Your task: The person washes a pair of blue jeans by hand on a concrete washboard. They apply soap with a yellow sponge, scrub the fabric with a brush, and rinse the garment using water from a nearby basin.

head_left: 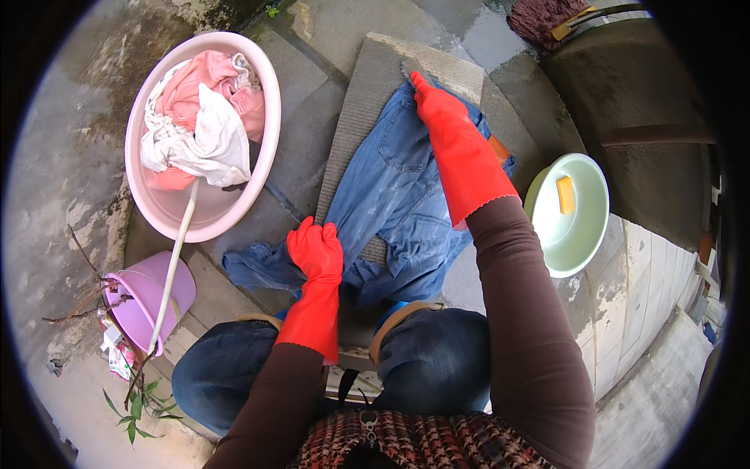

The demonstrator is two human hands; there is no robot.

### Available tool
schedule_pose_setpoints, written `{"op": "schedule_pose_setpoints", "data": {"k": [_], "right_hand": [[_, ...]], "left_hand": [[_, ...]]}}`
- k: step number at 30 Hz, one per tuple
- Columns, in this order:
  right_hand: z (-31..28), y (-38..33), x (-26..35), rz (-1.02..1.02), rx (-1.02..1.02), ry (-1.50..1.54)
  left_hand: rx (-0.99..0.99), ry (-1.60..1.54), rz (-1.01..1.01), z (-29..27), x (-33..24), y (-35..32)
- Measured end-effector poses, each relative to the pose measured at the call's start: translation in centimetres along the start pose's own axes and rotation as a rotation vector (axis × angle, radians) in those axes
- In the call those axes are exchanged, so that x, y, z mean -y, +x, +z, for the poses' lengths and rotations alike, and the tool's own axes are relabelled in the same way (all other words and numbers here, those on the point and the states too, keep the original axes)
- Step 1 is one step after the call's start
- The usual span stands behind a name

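Note:
Blue jeans (397,160) lie spread over a ribbed grey slab (355,94), with wet pale streaks on the cloth. My left hand (316,248), in a long red rubber glove, is closed on a jeans leg at the near left. Stretched to the far end of the jeans, my right hand (439,105) wears a matching glove and presses near the top of the cloth. Its fingers are together and mostly hidden under the glove's back. A small grey patch shows just beyond its fingertips; I cannot tell what it is. A brown patch (498,148) shows at the waistband.
At the left stands a pink basin (273,129) with pink and white clothes (207,133). Below it are a purple bucket (173,285), a pale stick (173,262) and twigs. A pale green basin (598,207) holds a yellow soap bar (566,195). A mop head (539,19) lies far right.

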State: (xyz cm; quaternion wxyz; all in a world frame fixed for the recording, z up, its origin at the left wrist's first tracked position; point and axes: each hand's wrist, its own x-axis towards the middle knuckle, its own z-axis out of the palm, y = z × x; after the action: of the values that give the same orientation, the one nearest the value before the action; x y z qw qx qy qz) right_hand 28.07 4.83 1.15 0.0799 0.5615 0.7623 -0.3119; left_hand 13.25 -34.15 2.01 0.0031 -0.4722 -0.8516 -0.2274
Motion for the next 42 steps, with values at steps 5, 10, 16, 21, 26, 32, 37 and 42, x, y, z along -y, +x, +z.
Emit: {"op": "schedule_pose_setpoints", "data": {"k": [5,10,16,21,26,32,37,42], "right_hand": [[3.2,-14.4,1.1,-0.197,0.096,0.199],[3.7,-28.0,-1.3,-0.355,0.068,0.079],[-5.2,-23.1,-21.8,0.102,-0.881,0.056],[-6.0,-19.8,-40.1,0.869,-0.28,-0.224],[-2.6,-15.7,-45.9,0.712,-0.404,-0.383],[-3.2,-14.7,-41.7,0.867,-0.332,-0.178],[-2.4,-16.7,-37.2,1.026,-0.287,-0.047],[-0.7,-18.1,-37.4,0.9,-0.215,-0.236]], "left_hand": [[-0.105,-0.001,0.087,0.2,0.1,0.2],[-0.06,0.035,0.075,0.5,0.5,-0.4],[-0.037,0.04,0.083,0.4,0.7,-0.5],[-0.034,0.017,0.12,0.4,0.5,-0.2],[0.043,0.001,0.074,0.3,1.5,-0.6],[0.073,-0.425,-0.458,1.1,3.3,0.2],[-0.036,0.04,-0.211,1.8,1.5,0.1],[0.012,0.195,-0.17,1.4,-0.4,0.5]]}}
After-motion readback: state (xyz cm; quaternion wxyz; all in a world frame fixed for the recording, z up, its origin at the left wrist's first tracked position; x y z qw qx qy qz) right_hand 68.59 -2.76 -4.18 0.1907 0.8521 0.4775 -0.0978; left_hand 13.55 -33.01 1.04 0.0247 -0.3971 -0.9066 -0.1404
